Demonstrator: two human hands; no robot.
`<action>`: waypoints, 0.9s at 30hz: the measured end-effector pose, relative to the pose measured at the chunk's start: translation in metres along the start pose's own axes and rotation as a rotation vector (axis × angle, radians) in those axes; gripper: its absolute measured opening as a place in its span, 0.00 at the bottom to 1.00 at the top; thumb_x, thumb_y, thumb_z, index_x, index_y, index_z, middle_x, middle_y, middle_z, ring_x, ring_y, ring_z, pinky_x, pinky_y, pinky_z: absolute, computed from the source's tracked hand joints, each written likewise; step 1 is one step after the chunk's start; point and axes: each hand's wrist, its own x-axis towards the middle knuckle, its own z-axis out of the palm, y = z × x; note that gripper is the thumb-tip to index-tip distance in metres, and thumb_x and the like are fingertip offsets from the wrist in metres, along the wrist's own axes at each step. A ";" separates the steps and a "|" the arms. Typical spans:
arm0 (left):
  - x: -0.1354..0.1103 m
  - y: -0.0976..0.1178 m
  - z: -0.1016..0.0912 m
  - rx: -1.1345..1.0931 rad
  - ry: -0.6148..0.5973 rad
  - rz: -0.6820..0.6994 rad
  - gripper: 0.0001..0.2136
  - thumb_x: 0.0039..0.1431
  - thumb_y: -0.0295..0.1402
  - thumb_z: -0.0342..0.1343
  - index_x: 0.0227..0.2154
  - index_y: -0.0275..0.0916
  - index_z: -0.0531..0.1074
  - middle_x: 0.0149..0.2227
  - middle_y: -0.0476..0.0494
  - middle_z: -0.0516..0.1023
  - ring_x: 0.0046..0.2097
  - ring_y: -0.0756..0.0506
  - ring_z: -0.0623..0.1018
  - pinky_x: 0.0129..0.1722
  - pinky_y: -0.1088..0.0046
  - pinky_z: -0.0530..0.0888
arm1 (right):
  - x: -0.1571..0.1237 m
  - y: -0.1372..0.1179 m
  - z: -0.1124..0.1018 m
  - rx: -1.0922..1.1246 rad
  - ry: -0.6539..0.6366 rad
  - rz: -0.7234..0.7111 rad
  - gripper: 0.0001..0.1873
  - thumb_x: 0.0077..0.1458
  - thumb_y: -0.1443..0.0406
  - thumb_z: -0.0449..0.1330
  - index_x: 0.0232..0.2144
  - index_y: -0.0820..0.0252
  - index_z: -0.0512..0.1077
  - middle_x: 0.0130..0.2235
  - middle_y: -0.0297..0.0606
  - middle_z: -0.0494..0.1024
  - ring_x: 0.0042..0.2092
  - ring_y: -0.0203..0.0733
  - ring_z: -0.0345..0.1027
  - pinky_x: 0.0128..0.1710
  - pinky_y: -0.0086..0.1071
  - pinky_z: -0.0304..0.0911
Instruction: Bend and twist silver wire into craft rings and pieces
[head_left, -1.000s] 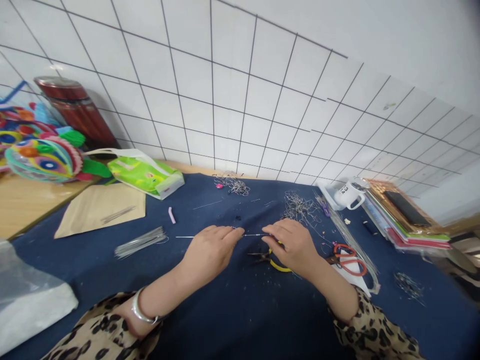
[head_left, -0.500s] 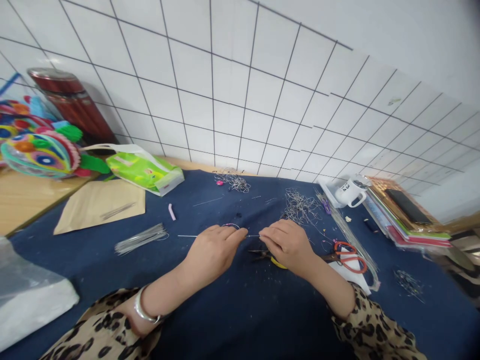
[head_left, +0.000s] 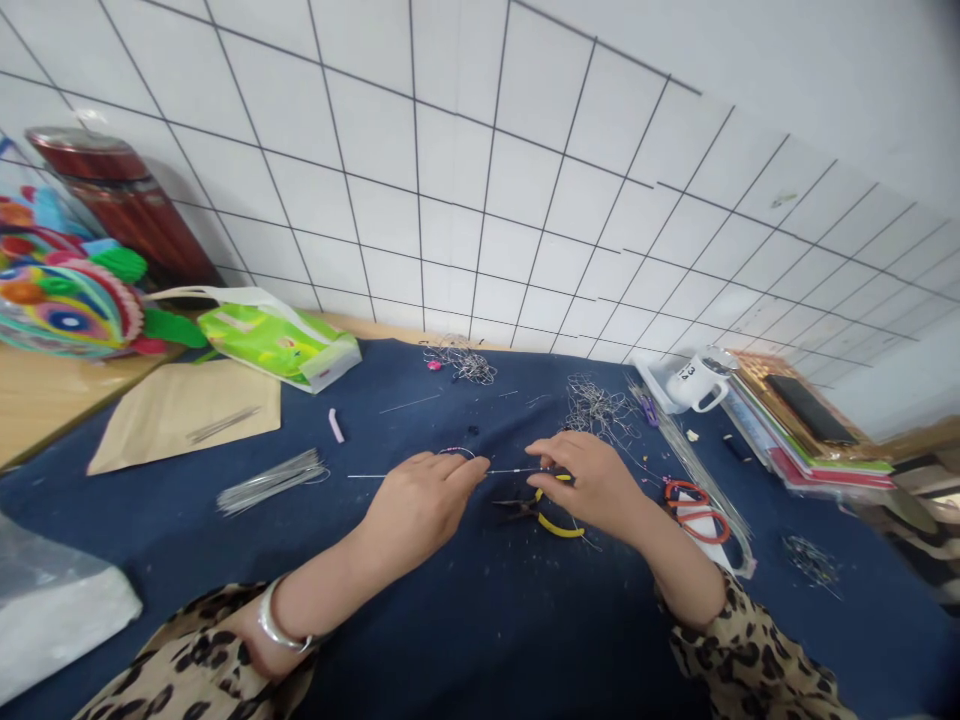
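My left hand (head_left: 422,505) is closed, its fingers pinching a thin straight wire (head_left: 365,476) that sticks out on both sides. A small loop with pink beads (head_left: 456,450) shows just behind those fingers. Tiny light beads (head_left: 516,470) sit on the wire's right part, between the two hands. Around the wire's right end, my right hand (head_left: 589,480) has its thumb and forefinger apart; whether the other fingers touch the wire is unclear. Beneath that hand lie pliers (head_left: 561,528) with yellow handles, partly covered by it.
On the blue cloth (head_left: 450,640) lie a wire bundle (head_left: 271,482), tangled wire (head_left: 600,405) and red-handled scissors (head_left: 705,525). Farther out are a kraft paper bag (head_left: 157,410), a green bag (head_left: 277,340), a red flask (head_left: 127,205), a white mug (head_left: 701,380) and stacked books (head_left: 806,440).
My right thumb and forefinger have parted and moved slightly right along the wire, uncovering small beads on it and more of the yellow-handled pliers. My left hand keeps its pinch.
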 end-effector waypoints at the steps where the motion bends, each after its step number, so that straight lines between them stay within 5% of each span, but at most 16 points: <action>1: 0.000 -0.001 0.000 -0.005 0.000 -0.001 0.12 0.60 0.26 0.44 0.45 0.38 0.66 0.33 0.44 0.76 0.34 0.46 0.75 0.35 0.67 0.68 | 0.000 0.002 -0.004 0.007 -0.028 0.019 0.12 0.53 0.62 0.59 0.41 0.58 0.69 0.32 0.35 0.74 0.36 0.37 0.66 0.39 0.32 0.60; 8: -0.001 -0.003 0.002 -0.007 0.021 -0.020 0.12 0.59 0.27 0.45 0.45 0.38 0.66 0.32 0.44 0.76 0.35 0.46 0.75 0.36 0.68 0.69 | 0.001 0.005 -0.021 0.030 -0.167 0.105 0.06 0.56 0.64 0.55 0.32 0.57 0.72 0.31 0.33 0.74 0.34 0.34 0.66 0.34 0.27 0.59; 27: 0.001 0.010 0.001 -0.012 -0.087 0.031 0.11 0.59 0.27 0.44 0.42 0.39 0.68 0.29 0.45 0.74 0.31 0.46 0.74 0.31 0.70 0.67 | 0.001 -0.009 0.030 0.032 -0.250 0.003 0.12 0.60 0.61 0.49 0.36 0.57 0.72 0.33 0.35 0.76 0.36 0.35 0.68 0.36 0.25 0.57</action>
